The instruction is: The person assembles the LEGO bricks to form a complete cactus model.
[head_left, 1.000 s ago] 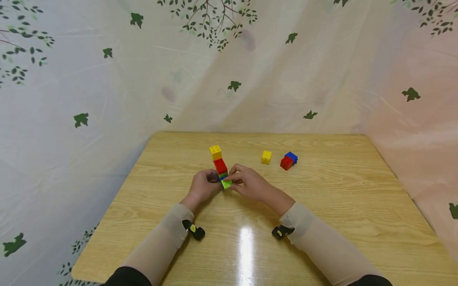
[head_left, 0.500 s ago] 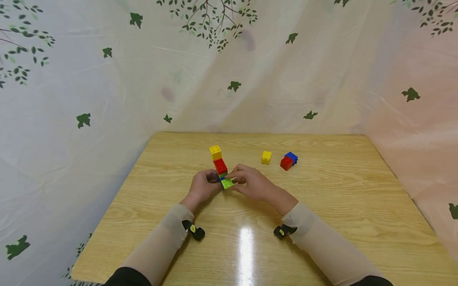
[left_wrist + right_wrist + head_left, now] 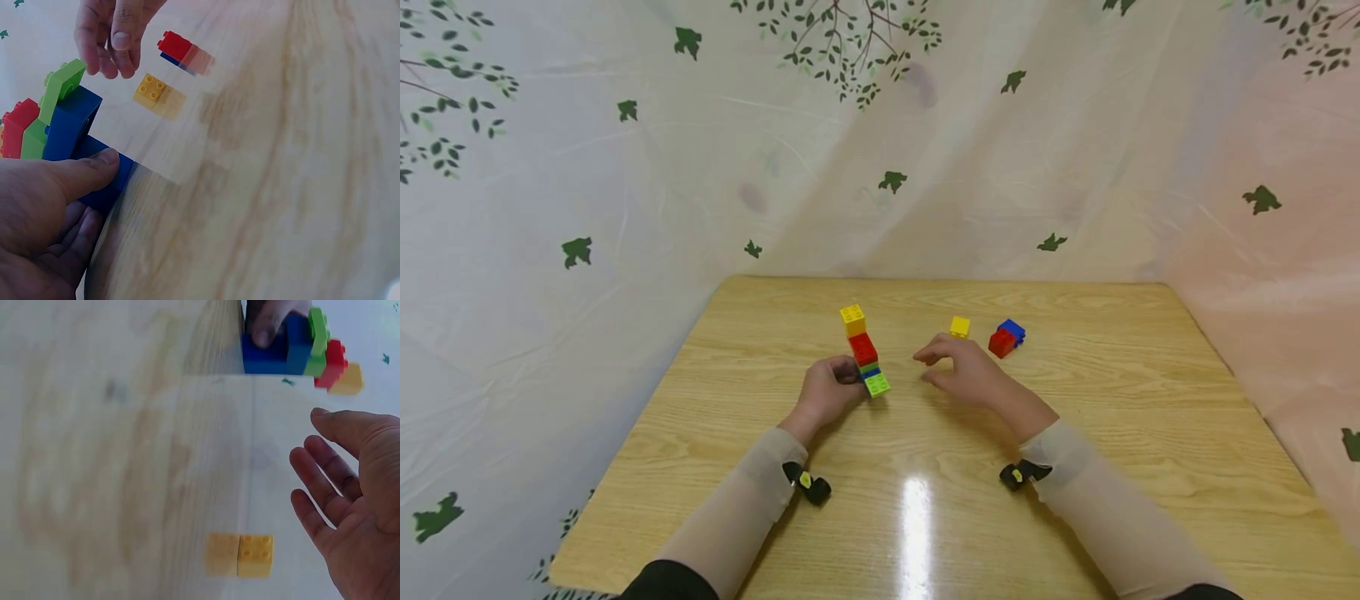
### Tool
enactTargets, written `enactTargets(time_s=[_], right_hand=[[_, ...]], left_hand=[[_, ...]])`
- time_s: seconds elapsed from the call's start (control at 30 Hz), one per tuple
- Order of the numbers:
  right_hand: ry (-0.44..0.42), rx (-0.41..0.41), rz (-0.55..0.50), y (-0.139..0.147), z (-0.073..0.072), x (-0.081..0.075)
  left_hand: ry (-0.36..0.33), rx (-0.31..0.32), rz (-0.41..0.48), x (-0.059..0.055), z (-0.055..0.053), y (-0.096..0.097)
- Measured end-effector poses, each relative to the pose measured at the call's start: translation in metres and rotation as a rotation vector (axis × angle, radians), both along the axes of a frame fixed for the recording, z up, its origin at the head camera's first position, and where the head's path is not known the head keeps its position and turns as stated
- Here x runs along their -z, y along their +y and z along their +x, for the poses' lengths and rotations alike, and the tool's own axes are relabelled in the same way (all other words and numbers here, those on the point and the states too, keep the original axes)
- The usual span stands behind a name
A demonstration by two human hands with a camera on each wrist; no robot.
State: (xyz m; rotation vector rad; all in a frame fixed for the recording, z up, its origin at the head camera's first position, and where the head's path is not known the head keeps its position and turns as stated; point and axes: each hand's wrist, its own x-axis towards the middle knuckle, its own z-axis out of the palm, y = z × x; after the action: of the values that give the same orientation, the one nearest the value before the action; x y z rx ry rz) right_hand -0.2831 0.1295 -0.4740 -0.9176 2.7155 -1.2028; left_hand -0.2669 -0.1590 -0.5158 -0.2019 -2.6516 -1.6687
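My left hand (image 3: 826, 392) grips the blue bottom brick (image 3: 106, 190) of a stack of toy bricks (image 3: 863, 350), its thumb pressed on the blue side. Above that brick come another blue brick (image 3: 72, 122), a green one, a red brick (image 3: 331, 364) and a yellow brick (image 3: 853, 320) at the far end. A light green brick (image 3: 877, 384) juts out on the near side of the stack. To the right of it, apart from every brick, hovers my right hand (image 3: 973, 377) with loosely bent fingers and nothing in them.
Just beyond my right hand lies a loose yellow brick (image 3: 959, 326), partly covered by it in the head view. Farther right, a red brick (image 3: 1002, 343) and a blue brick (image 3: 1012, 331) sit together. A leaf-patterned cloth (image 3: 970, 167) hangs behind the wooden table (image 3: 1112, 375).
My right hand has let go of the light green brick and moved right, away from the stack. My left hand and the stack stay almost where they were.
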Motion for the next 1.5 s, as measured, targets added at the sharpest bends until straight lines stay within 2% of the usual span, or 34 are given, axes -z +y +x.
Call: enactTargets(time_s=[0.17, 0.5, 0.8, 1.13, 1.5], right_hand=[[0.014, 0.105, 0.011, 0.024, -0.007, 0.0], [0.078, 0.3, 0.136, 0.072, -0.025, -0.003], [0.078, 0.442, 0.214, 0.096, -0.033, 0.0], [-0.021, 0.495, 0.269, 0.103, -0.029, 0.0], [-0.028, 0.467, 0.258, 0.102, -0.026, 0.005]], left_hand=[[-0.004, 0.0, -0.002, 0.0, 0.001, 0.0], [0.002, -0.009, 0.003, -0.001, 0.002, 0.001], [0.01, -0.006, -0.008, 0.0, 0.0, -0.001], [-0.002, -0.008, -0.012, 0.0, 0.0, 0.001], [0.007, -0.006, -0.018, 0.0, -0.001, 0.0]])
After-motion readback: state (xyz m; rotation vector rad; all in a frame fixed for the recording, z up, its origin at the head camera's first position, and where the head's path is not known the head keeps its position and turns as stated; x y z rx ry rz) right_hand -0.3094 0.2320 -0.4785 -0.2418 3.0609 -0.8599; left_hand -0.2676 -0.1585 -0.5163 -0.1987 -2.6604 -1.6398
